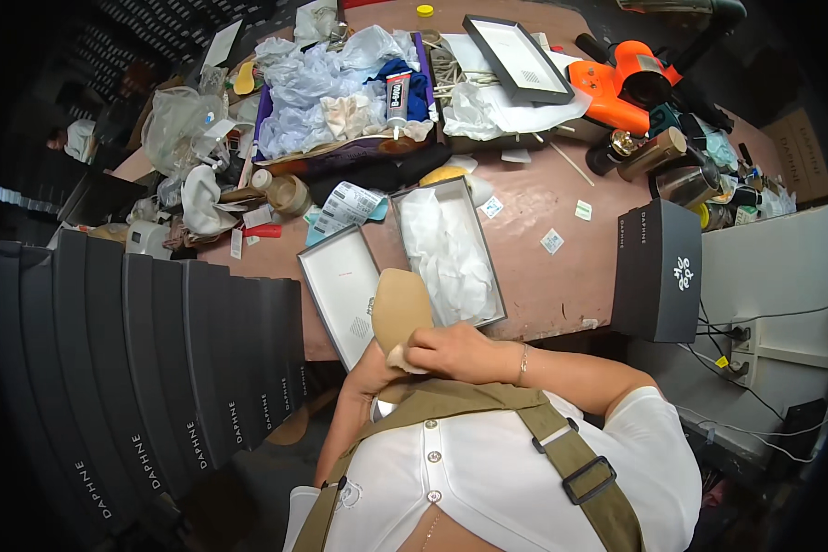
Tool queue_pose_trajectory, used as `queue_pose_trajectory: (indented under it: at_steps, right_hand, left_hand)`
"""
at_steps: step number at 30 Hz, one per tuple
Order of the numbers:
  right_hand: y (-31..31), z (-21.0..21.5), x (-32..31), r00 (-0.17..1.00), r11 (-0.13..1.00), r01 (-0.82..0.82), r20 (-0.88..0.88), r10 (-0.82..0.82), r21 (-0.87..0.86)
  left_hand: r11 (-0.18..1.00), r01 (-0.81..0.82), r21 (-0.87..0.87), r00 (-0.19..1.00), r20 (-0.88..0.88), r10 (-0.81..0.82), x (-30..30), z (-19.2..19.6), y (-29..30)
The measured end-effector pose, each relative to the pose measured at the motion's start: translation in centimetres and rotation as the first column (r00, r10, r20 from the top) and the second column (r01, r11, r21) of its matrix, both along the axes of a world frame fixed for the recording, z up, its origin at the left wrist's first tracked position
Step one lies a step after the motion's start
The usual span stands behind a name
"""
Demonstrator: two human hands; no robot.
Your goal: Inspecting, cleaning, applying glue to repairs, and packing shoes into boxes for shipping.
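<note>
Close to my chest, my left hand (370, 373) holds a shoe with its tan sole (401, 299) facing up; most of that hand's fingers are behind the shoe. My right hand (455, 353) is closed at the lower end of the sole, its fingers bent around a small cream wad (399, 359) that looks like cloth. Just beyond my hands lies an open grey shoe box (489, 276) with white tissue paper (442, 248) bunched inside. To its left, the box lid (340, 287) rests with its white inside up, partly under the shoe.
Stacked dark shoe boxes (156, 359) line my left. Another dark box (658, 271) stands at the table's right edge. Farther back are a tray of crumpled plastic (313, 101) with a glue tube (396, 97), a jar (288, 195), an orange tool (607, 97) and several bottles.
</note>
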State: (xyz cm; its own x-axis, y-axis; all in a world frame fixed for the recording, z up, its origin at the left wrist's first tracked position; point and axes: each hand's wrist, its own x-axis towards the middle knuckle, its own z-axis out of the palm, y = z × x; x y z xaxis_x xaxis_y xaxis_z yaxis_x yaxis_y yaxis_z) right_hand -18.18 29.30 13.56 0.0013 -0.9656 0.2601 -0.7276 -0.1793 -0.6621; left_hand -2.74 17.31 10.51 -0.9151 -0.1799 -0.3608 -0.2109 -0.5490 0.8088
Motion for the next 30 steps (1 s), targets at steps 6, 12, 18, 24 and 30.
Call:
queue_pose_trajectory:
  at_steps: [6, 12, 18, 24, 30]
  right_hand:
    - [-4.6, -0.5, -1.0, 0.991, 0.985, 0.131, 0.023, -0.129, -0.109]
    - [-5.5, 0.2, -1.6, 0.970, 0.966, 0.235, 0.037, -0.240, 0.108]
    - [-3.4, -1.2, -1.6, 0.950, 0.952, 0.307, 0.061, -0.305, -0.025]
    - [-1.0, -1.3, -0.7, 0.989, 0.991, 0.135, 0.063, -0.137, 0.022]
    - [0.2, -1.8, -2.2, 0.971, 0.968, 0.228, 0.043, -0.234, 0.102]
  left_hand:
    - [0.997, -0.006, 0.076, 0.995, 0.098, -0.002, 0.8, -0.4, 0.3]
    - [0.988, 0.084, 0.131, 0.992, 0.081, -0.095, 0.6, 0.8, 0.2]
    - [0.973, 0.117, 0.200, 0.985, 0.102, -0.140, 0.2, 0.8, 0.5]
    - [0.971, 0.143, 0.193, 0.986, 0.062, -0.157, -0.3, 0.1, -1.1]
    - [0.990, 0.035, 0.135, 0.994, 0.101, -0.049, -0.8, 0.4, -1.6]
